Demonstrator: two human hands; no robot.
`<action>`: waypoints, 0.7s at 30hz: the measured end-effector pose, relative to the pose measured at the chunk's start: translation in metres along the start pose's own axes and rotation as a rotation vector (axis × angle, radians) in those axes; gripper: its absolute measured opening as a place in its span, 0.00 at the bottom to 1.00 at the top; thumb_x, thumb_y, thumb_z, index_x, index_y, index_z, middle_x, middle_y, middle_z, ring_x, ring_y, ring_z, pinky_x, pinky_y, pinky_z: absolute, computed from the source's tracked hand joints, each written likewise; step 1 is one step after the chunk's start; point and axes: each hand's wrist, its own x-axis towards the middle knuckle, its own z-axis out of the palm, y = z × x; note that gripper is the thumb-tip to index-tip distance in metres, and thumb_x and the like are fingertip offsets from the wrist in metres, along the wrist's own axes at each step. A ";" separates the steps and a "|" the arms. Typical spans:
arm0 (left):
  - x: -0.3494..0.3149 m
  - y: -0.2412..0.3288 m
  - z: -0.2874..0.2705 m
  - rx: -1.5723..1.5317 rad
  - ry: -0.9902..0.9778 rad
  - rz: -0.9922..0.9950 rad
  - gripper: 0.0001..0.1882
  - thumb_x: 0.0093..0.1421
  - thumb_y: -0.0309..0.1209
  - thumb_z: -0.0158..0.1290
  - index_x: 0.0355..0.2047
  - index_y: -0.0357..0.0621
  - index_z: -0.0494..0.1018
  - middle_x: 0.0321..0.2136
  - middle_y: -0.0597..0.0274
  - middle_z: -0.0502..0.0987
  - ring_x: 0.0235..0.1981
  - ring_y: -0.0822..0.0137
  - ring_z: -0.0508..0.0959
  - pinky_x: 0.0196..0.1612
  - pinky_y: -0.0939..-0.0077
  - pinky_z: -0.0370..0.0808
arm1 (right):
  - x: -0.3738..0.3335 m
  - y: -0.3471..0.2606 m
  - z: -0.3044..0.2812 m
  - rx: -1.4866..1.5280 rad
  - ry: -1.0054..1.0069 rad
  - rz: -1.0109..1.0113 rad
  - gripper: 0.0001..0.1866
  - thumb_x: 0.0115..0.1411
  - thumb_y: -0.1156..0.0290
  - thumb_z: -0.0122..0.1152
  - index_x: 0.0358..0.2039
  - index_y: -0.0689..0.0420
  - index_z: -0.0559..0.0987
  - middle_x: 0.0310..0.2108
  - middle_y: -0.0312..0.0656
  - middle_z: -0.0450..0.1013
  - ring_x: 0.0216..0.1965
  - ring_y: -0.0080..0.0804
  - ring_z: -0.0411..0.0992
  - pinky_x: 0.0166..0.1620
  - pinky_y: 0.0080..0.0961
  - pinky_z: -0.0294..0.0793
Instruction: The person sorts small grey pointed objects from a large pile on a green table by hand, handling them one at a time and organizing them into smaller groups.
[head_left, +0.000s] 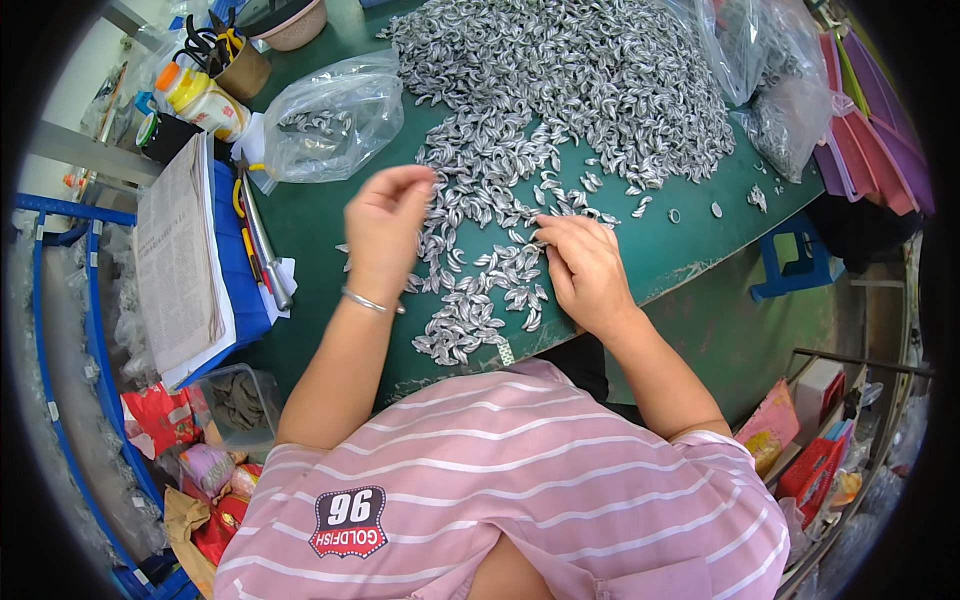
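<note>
A large heap of small curved silver metal pieces (pixel 570 70) covers the far side of the green table (pixel 690 235), and a looser trail of them runs toward me. My left hand (pixel 388 222), a silver bangle on its wrist, is raised over the left edge of that trail. Its fingers are drawn together and slightly blurred; whatever they may hold is hidden. At the trail's right side my right hand (pixel 585 268) rests low, thumb and fingers pinched at a small silver piece. Nearer my body lies a smaller cluster of the pieces (pixel 455 335).
A clear plastic bag (pixel 335 120) with some pieces lies left of the heap; more bags (pixel 785 110) stand far right. Along the left edge are a newspaper (pixel 180 250), pens, a yellow bottle (pixel 205 100) and a tool cup (pixel 243 72). A blue stool (pixel 790 262) stands beyond the right edge.
</note>
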 end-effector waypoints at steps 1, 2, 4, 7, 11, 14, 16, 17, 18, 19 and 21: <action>-0.005 -0.001 0.010 0.192 -0.078 0.083 0.07 0.62 0.22 0.57 0.41 0.38 0.80 0.38 0.64 0.81 0.34 0.77 0.78 0.38 0.82 0.75 | -0.001 -0.001 -0.002 0.027 -0.038 -0.023 0.11 0.53 0.81 0.61 0.37 0.58 0.80 0.40 0.41 0.79 0.43 0.41 0.75 0.49 0.38 0.70; -0.012 0.003 0.019 0.377 -0.160 0.268 0.06 0.60 0.20 0.57 0.38 0.39 0.80 0.36 0.63 0.81 0.34 0.74 0.78 0.38 0.81 0.75 | -0.003 -0.003 -0.005 0.054 -0.076 -0.045 0.11 0.53 0.82 0.61 0.37 0.58 0.80 0.40 0.41 0.79 0.43 0.41 0.75 0.49 0.38 0.70; -0.013 -0.006 0.034 0.524 -0.278 0.601 0.07 0.55 0.20 0.60 0.35 0.40 0.81 0.34 0.60 0.79 0.35 0.66 0.78 0.38 0.75 0.75 | -0.006 -0.002 -0.009 0.074 -0.071 -0.038 0.11 0.53 0.82 0.61 0.37 0.58 0.80 0.39 0.41 0.79 0.43 0.41 0.75 0.48 0.37 0.70; -0.004 -0.010 0.059 0.694 -0.355 0.781 0.05 0.52 0.21 0.61 0.31 0.40 0.81 0.34 0.58 0.77 0.36 0.56 0.76 0.41 0.67 0.74 | -0.004 0.004 -0.014 0.039 0.042 0.065 0.10 0.53 0.83 0.62 0.37 0.58 0.80 0.35 0.42 0.78 0.41 0.40 0.75 0.46 0.35 0.70; 0.005 -0.019 0.071 0.848 -0.410 0.703 0.05 0.49 0.23 0.62 0.28 0.41 0.78 0.32 0.58 0.75 0.36 0.54 0.75 0.42 0.62 0.73 | 0.014 0.008 -0.006 -0.020 0.039 0.083 0.11 0.52 0.81 0.62 0.37 0.56 0.80 0.35 0.41 0.78 0.40 0.41 0.74 0.44 0.36 0.69; 0.005 -0.016 0.070 0.767 -0.438 0.690 0.06 0.48 0.23 0.62 0.28 0.41 0.77 0.32 0.59 0.75 0.37 0.55 0.75 0.43 0.64 0.73 | 0.018 0.011 0.000 0.001 -0.054 0.090 0.11 0.52 0.79 0.63 0.38 0.54 0.80 0.32 0.39 0.77 0.39 0.40 0.74 0.43 0.37 0.68; -0.003 -0.015 0.056 0.648 -0.414 0.657 0.07 0.47 0.22 0.61 0.28 0.41 0.76 0.31 0.58 0.75 0.36 0.54 0.75 0.42 0.65 0.74 | 0.015 0.013 -0.002 0.030 -0.033 0.115 0.10 0.53 0.78 0.64 0.37 0.54 0.80 0.32 0.38 0.77 0.38 0.40 0.75 0.44 0.37 0.69; -0.007 -0.012 0.049 0.620 -0.374 0.606 0.06 0.49 0.21 0.60 0.27 0.40 0.74 0.27 0.62 0.75 0.30 0.65 0.77 0.35 0.73 0.75 | 0.015 0.017 -0.004 0.010 -0.008 0.116 0.09 0.53 0.78 0.64 0.36 0.54 0.80 0.32 0.38 0.78 0.38 0.39 0.75 0.43 0.37 0.69; -0.011 -0.011 0.042 0.562 -0.371 0.449 0.06 0.50 0.20 0.60 0.27 0.40 0.73 0.27 0.63 0.75 0.28 0.69 0.76 0.33 0.77 0.74 | 0.012 0.019 -0.007 -0.008 0.007 0.124 0.09 0.53 0.78 0.64 0.35 0.54 0.80 0.32 0.38 0.78 0.37 0.39 0.75 0.43 0.37 0.69; -0.015 -0.009 0.034 0.502 -0.366 0.292 0.06 0.51 0.20 0.59 0.28 0.40 0.73 0.26 0.65 0.75 0.26 0.73 0.75 0.30 0.80 0.73 | 0.012 0.020 -0.009 0.013 0.008 0.164 0.08 0.53 0.79 0.64 0.35 0.54 0.80 0.32 0.38 0.79 0.38 0.39 0.76 0.43 0.36 0.70; -0.020 0.000 0.024 0.407 -0.332 0.051 0.06 0.55 0.19 0.59 0.29 0.39 0.73 0.25 0.70 0.76 0.24 0.85 0.73 0.26 0.88 0.70 | 0.013 0.018 -0.012 0.052 0.008 0.162 0.08 0.53 0.79 0.64 0.35 0.54 0.80 0.31 0.38 0.79 0.37 0.39 0.75 0.42 0.35 0.70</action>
